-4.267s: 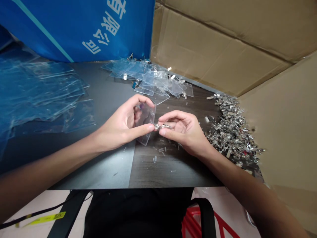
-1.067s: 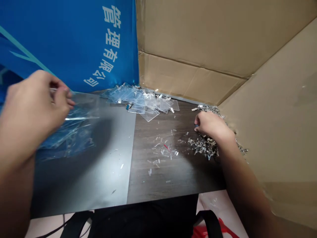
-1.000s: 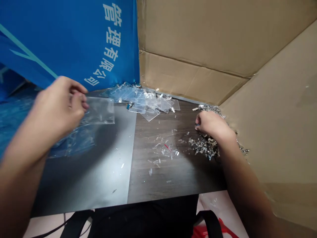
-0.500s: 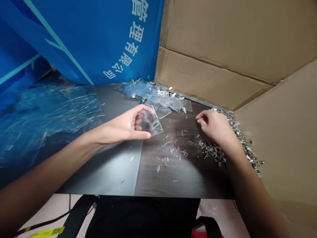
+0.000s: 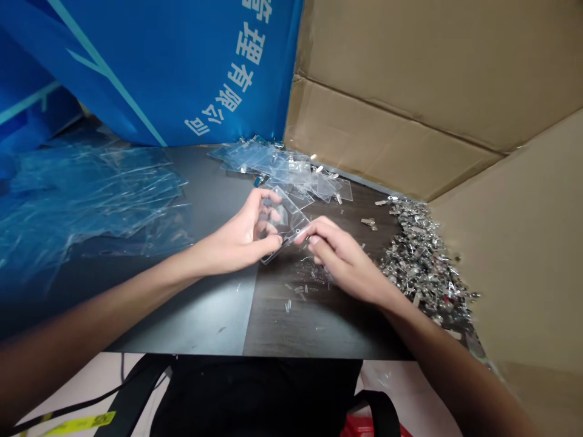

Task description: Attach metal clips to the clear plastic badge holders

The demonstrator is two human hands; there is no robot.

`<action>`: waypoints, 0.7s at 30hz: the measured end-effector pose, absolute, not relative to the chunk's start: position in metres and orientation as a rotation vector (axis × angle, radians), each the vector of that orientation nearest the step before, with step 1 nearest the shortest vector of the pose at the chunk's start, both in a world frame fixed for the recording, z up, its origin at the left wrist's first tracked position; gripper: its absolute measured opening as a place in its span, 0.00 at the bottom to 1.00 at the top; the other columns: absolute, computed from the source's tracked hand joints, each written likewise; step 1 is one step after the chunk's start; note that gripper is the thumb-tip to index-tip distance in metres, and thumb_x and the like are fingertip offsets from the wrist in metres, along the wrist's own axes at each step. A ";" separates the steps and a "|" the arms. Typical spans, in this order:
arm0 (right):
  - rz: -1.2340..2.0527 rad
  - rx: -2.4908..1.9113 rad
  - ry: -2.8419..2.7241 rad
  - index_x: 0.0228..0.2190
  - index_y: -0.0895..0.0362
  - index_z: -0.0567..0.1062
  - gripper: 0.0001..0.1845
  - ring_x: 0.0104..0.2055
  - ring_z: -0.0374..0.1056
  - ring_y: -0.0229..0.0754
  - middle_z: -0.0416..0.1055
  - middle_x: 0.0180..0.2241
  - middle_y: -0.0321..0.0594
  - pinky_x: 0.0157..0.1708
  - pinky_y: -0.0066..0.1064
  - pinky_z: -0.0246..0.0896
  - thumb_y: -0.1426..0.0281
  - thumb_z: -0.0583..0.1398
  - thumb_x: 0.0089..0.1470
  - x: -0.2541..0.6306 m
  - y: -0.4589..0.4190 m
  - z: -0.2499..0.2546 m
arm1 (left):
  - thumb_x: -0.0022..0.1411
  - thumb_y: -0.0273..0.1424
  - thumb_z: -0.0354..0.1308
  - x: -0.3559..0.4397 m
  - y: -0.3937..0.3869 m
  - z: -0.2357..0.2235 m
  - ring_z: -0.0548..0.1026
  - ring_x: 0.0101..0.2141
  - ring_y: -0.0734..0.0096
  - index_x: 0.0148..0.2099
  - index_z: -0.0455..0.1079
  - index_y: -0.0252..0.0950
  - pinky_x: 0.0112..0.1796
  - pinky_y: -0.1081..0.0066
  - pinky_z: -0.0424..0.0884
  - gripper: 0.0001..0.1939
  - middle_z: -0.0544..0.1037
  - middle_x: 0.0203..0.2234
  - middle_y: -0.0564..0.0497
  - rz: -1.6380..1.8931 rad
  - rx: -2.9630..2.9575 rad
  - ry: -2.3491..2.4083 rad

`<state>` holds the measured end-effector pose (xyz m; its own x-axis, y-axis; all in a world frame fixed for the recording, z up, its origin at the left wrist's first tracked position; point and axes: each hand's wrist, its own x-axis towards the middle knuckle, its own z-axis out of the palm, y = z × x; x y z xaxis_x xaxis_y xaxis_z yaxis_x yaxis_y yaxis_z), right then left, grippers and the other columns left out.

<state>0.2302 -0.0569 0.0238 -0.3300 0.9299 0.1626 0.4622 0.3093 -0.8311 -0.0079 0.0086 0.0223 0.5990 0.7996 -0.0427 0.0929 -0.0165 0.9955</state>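
Note:
My left hand [image 5: 248,233] grips a clear plastic card holder [image 5: 286,213] by its sides, thumb on the near edge and fingers on the far one. The holder is tilted above the table. My right hand [image 5: 341,255] has its fingers closed at the holder's right edge, by a small hole. Whatever sits between those fingertips is hidden. Clear plastic scraps [image 5: 303,290] lie on the table below. A pile of metal badge clips [image 5: 419,249] spreads to the right of my right hand.
Clear card holders with clips [image 5: 291,170] are heaped at the back. Film-covered clear sheets [image 5: 100,194] cover the left of the table [image 5: 195,321]. A blue banner [image 5: 182,60] and cardboard panels [image 5: 387,127] stand behind. Two loose clips [image 5: 371,224] lie apart from the pile.
My right hand has moved left from beside the clip pile to the holder's edge. The holder has turned and shifted slightly right in my left hand.

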 end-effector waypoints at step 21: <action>0.711 -1.083 -1.988 0.31 0.53 0.73 0.15 0.31 0.63 0.39 0.68 0.30 0.34 0.35 0.33 0.60 0.71 0.57 0.73 0.209 -0.067 0.009 | 0.69 0.24 0.57 0.001 -0.014 0.010 0.78 0.56 0.59 0.83 0.51 0.43 0.61 0.58 0.77 0.44 0.68 0.66 0.38 0.683 2.294 0.784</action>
<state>0.2092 -0.0671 0.0091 -0.3609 0.8655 0.3474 0.4492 0.4877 -0.7485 0.0006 -0.0139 0.0102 0.6913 0.6719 0.2657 0.3554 -0.6364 0.6846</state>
